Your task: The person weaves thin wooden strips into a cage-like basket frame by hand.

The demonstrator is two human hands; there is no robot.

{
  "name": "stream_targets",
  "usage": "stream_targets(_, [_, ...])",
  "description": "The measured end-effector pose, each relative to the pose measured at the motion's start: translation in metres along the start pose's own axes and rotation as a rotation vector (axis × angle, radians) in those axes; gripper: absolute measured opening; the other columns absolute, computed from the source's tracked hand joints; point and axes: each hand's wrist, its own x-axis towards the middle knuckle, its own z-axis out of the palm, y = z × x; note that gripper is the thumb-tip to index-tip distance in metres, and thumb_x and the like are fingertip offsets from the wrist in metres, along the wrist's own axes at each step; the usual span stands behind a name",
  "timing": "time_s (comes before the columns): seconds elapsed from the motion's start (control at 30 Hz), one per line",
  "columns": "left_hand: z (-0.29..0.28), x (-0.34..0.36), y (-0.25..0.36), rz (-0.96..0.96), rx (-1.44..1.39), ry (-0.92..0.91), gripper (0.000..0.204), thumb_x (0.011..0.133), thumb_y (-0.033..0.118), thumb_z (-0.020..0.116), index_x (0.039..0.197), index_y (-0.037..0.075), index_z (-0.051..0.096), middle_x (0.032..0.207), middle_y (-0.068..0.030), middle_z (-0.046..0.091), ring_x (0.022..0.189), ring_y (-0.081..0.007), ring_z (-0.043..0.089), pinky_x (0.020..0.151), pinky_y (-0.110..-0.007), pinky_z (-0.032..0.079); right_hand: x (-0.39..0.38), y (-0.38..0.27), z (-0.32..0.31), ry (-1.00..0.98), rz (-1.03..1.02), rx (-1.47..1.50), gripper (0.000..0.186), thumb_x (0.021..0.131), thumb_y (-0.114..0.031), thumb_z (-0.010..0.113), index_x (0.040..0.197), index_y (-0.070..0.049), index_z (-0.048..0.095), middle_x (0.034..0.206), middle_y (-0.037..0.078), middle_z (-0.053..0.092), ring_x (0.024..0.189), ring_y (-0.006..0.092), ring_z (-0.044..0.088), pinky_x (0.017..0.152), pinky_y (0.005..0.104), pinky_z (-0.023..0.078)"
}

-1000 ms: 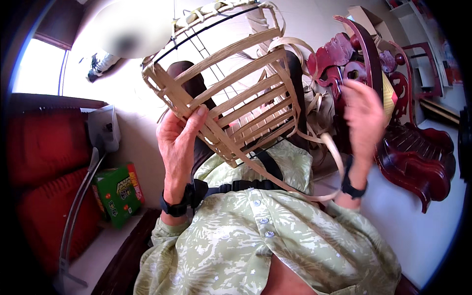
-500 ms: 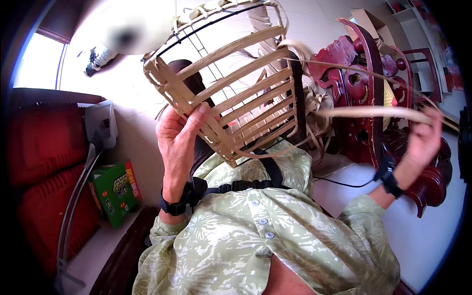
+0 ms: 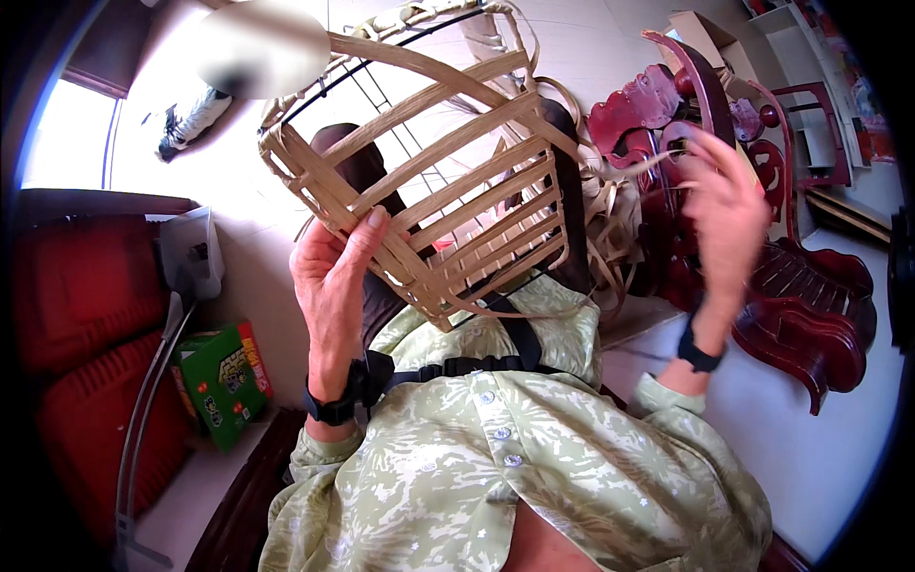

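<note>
A half-woven basket [image 3: 434, 229] of flat tan strips on a dark wire frame is held tilted above my lap. My left hand [image 3: 334, 272] grips its near left edge, thumb on top of the weave and fingers beneath. One loose tan strip [image 3: 457, 84] crosses diagonally over the basket's far side and runs out to the right. Its thin end reaches the fingertips of my right hand [image 3: 724, 214], which is raised to the right of the basket and blurred by motion; the strip appears pinched there.
More loose strips [image 3: 615, 214] hang right of the basket, beside dark red carved wooden furniture [image 3: 810, 315]. On the left are red cushions [image 3: 86, 286], a green box [image 3: 224, 381] and a grey metal stand [image 3: 143, 410]. Another person's shoe [image 3: 191, 124] shows on the floor at the far left.
My right hand has moved left, toward the basket, from the far right. The loose strip now lies across the basket's far side. The basket and my left hand have shifted slightly left.
</note>
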Motion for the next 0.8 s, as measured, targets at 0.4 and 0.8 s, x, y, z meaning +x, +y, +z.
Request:
stream_targets(0.4, [-0.003, -0.004, -0.004, -0.005, -0.112, -0.035, 0.018, 0.094, 0.007, 0.065, 0.109, -0.001, 0.066, 0.090, -0.0046, 0.071, 0.082, -0.0098, 0.066, 0.075, -0.025, 0.054, 0.070, 0.114, -0.110, 0.399, 0.166, 0.501, 0.022, 0.092, -0.014, 0.064, 0.103, 0.005, 0.065, 0.085, 0.010, 0.065, 0.056, 0.0092, 0.050, 0.045, 0.0215, 0.036])
stream_targets(0.8, [-0.001, 0.008, -0.012, 0.003, -0.175, -0.076, 0.018, 0.093, 0.012, 0.067, 0.108, 0.000, 0.068, 0.089, -0.0029, 0.071, 0.080, -0.0066, 0.064, 0.071, -0.023, 0.054, -0.003, 0.029, -0.048, 0.311, -0.154, -0.550, 0.033, 0.098, -0.028, 0.058, 0.119, -0.004, 0.067, 0.108, 0.007, 0.071, 0.088, 0.0186, 0.067, 0.084, 0.0321, 0.052])
